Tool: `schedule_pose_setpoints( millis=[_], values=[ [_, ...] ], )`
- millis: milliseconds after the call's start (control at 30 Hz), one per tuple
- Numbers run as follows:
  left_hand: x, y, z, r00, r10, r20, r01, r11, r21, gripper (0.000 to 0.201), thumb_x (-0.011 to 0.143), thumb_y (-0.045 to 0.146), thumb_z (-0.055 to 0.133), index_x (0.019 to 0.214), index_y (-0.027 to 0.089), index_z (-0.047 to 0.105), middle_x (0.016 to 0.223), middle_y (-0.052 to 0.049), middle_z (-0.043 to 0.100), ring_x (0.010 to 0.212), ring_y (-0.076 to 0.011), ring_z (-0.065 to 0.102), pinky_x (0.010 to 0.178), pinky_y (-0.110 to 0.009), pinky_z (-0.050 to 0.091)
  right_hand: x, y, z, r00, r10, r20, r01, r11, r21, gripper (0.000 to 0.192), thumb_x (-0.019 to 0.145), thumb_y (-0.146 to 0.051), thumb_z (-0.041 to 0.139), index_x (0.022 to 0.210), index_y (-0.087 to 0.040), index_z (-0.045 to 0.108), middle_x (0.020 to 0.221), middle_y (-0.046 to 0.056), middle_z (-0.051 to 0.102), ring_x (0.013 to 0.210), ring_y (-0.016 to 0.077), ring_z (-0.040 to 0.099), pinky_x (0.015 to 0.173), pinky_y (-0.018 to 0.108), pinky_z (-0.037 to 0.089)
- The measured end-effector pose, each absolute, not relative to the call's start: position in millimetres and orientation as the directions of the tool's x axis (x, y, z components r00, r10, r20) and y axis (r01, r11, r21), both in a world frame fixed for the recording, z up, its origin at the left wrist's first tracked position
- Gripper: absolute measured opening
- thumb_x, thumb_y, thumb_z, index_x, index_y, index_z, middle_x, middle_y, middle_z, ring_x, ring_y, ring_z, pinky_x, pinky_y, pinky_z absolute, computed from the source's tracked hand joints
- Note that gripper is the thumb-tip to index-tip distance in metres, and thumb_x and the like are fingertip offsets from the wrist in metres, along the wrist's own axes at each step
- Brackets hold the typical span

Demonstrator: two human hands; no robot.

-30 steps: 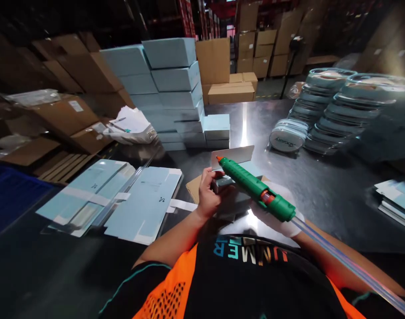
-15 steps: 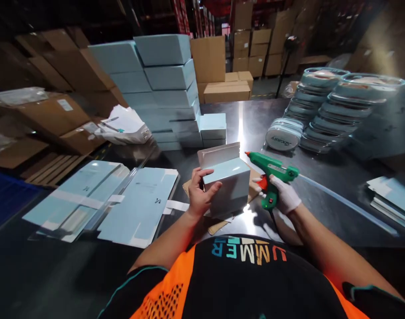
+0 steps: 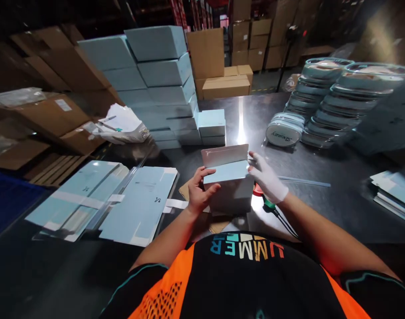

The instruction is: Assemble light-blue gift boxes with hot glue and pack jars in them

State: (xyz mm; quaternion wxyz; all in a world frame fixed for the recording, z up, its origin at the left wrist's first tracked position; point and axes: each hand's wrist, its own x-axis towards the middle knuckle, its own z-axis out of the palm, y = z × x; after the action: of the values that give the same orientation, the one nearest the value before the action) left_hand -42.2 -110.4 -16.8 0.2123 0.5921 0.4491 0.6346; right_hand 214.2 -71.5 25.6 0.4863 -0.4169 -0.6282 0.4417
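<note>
A light blue cardboard box stands in front of my chest, with a raised flap along its far side. My left hand grips the box's left end, thumb on the near face and fingers over the top. My right hand, in a white glove, is at the box's right end; its fingertips touch the flap's corner and the top edge. Beneath this hand the green glue gun lies on the table, mostly hidden, its orange-red trigger part and cord showing. A clear glue stick reaches out to the right.
Flat light blue box blanks lie on the dark table at left. A tall stack of light blue boxes stands behind them. Clear-lidded round cases are piled at back right, and more flat sheets lie at far right.
My right hand has let go of the glue gun, which now lies on the table, and has moved left onto the box. My left hand keeps its hold.
</note>
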Motion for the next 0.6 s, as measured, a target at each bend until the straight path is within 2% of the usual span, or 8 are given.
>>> schedule_pose_setpoints(
  millis=[100,167,233,300,400,500,600],
  values=[
    [-47.2,-110.5,-20.7,-0.163,0.816,0.555,0.248,-0.510,0.824,0.069,0.075,0.081,0.091,0.105,0.019,0.085,0.111,-0.014,0.077,0.126,-0.0353,0.072,0.108,-0.045,0.057,190.7,-68.9,30.3,-0.202,0.958,0.204,0.143,0.235,-0.961,0.045,0.088,-0.046,0.071,0.125,-0.020,0.068,0.118,0.010,0.080,0.111,0.0298,0.075,0.104,0.046,0.062],
    [-51.2,-109.4,-21.8,-0.111,0.815,0.568,0.237,-0.534,0.812,0.066,0.074,0.079,0.093,0.101,0.019,0.084,0.113,-0.015,0.076,0.121,-0.0347,0.073,0.106,-0.045,0.058,191.2,-66.5,26.0,-0.211,0.947,0.242,0.160,0.278,-0.947,0.042,0.087,-0.049,0.071,0.119,-0.021,0.066,0.111,0.009,0.078,0.107,0.0295,0.074,0.102,0.046,0.062],
    [-53.4,-107.4,-22.0,-0.067,0.791,0.608,0.225,-0.582,0.782,0.064,0.074,0.076,0.095,0.099,0.019,0.081,0.122,-0.016,0.074,0.121,-0.0339,0.074,0.106,-0.047,0.058,200.2,-63.7,19.2,-0.254,0.913,0.318,0.148,0.362,-0.921,0.047,0.087,-0.055,0.076,0.119,-0.022,0.065,0.112,0.009,0.078,0.107,0.0297,0.075,0.103,0.047,0.061],
    [-53.1,-104.7,-21.5,-0.085,0.751,0.655,0.193,-0.633,0.750,0.062,0.075,0.073,0.096,0.101,0.021,0.073,0.127,-0.015,0.073,0.123,-0.0319,0.074,0.107,-0.047,0.058,211.3,-62.3,12.7,-0.327,0.857,0.399,0.137,0.460,-0.877,0.058,0.081,-0.058,0.087,0.122,-0.023,0.066,0.121,0.011,0.079,0.116,0.0320,0.076,0.109,0.050,0.061],
    [-52.7,-101.8,-18.8,-0.146,0.695,0.704,0.122,-0.693,0.710,0.066,0.076,0.072,0.097,0.108,0.026,0.062,0.112,-0.008,0.076,0.117,-0.0285,0.078,0.106,-0.047,0.060,222.8,-65.8,7.7,-0.428,0.747,0.508,0.137,0.609,-0.781,0.059,0.076,-0.050,0.098,0.121,-0.024,0.070,0.146,0.017,0.074,0.138,0.0368,0.071,0.120,0.058,0.056],
    [-58.4,-102.7,-10.7,-0.013,0.677,0.736,0.153,-0.726,0.671,0.059,0.078,0.071,0.096,0.107,0.026,0.072,0.104,-0.008,0.076,0.114,-0.0307,0.079,0.106,-0.051,0.062,225.9,-75.3,9.2,-0.497,0.685,0.532,0.129,0.665,-0.736,0.036,0.092,-0.038,0.089,0.123,-0.027,0.076,0.163,0.017,0.066,0.153,0.0355,0.064,0.127,0.061,0.052],
    [-65.9,-106.3,0.6,0.198,0.673,0.713,0.204,-0.740,0.642,0.043,0.090,0.069,0.087,0.101,0.027,0.085,0.115,-0.013,0.082,0.125,-0.0343,0.077,0.114,-0.060,0.060,225.2,-84.4,15.0,-0.566,0.640,0.519,0.110,0.683,-0.722,0.028,0.101,-0.031,0.079,0.129,-0.032,0.082,0.172,0.012,0.059,0.160,0.0339,0.059,0.131,0.061,0.049]
  ],
)
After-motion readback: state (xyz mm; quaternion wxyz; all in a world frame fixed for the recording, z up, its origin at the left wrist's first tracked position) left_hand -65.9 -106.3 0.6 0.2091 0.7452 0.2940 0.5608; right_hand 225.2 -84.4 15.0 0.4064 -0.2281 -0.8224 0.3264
